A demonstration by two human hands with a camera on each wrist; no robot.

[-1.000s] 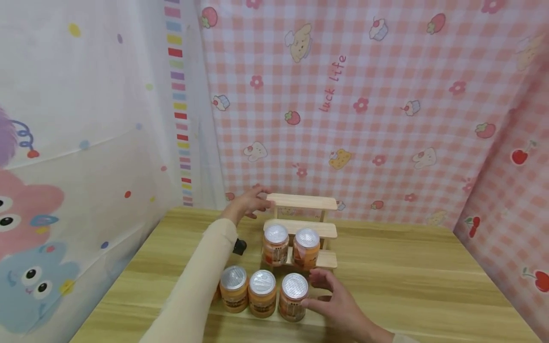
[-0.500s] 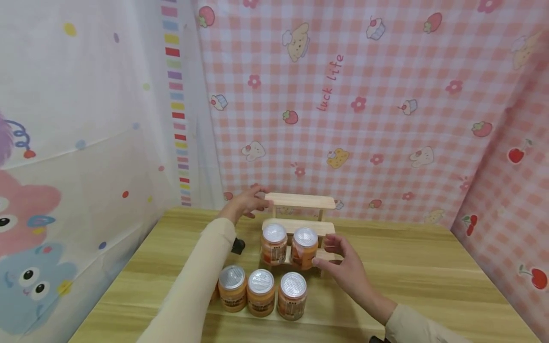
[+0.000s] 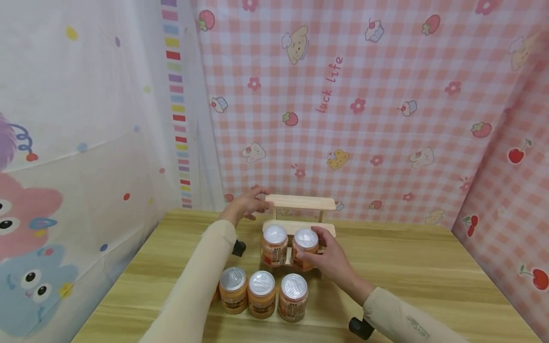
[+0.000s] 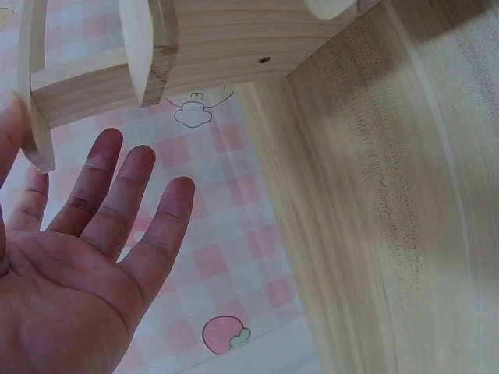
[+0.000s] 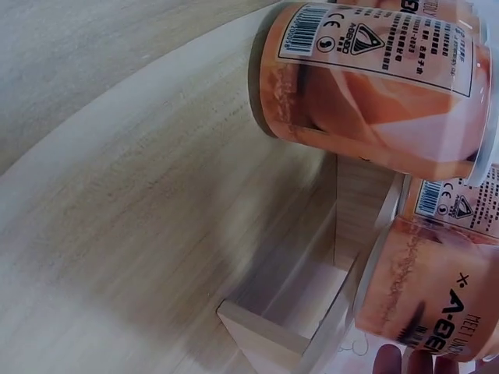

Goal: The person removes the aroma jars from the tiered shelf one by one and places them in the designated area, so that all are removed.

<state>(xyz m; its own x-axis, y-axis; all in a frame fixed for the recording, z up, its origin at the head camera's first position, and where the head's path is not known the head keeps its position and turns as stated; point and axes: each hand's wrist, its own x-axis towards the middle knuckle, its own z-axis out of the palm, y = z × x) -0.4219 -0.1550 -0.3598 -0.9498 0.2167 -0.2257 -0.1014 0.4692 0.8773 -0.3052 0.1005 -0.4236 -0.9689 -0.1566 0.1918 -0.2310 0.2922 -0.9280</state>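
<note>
A small wooden tiered shelf (image 3: pixel 300 202) stands at the table's back. My left hand (image 3: pixel 249 205) pinches the left end of its top board; in the left wrist view the left hand (image 4: pixel 86 257) has the thumb and index finger at the board's end, the other fingers extended. Two orange cans with silver lids stand upright on the lowest tier. My right hand (image 3: pixel 332 259) grips the right can (image 3: pixel 305 240), thumb in front and fingers at its far right side. The left can (image 3: pixel 274 245) stands beside it. Fingertips (image 5: pixel 417 362) touch the gripped can's label in the right wrist view.
In front of the shelf, several similar cans stand in a row, among them a left can (image 3: pixel 233 290), a middle can (image 3: pixel 262 294) and a right can (image 3: pixel 293 297). My left sleeve (image 3: pixel 193 286) partly covers another. A pink checked cloth (image 3: pixel 364 128) hangs behind the table.
My right hand has moved from beside the front row's right can up to the shelf's right can and closed round it. My left hand stays at the top board.
</note>
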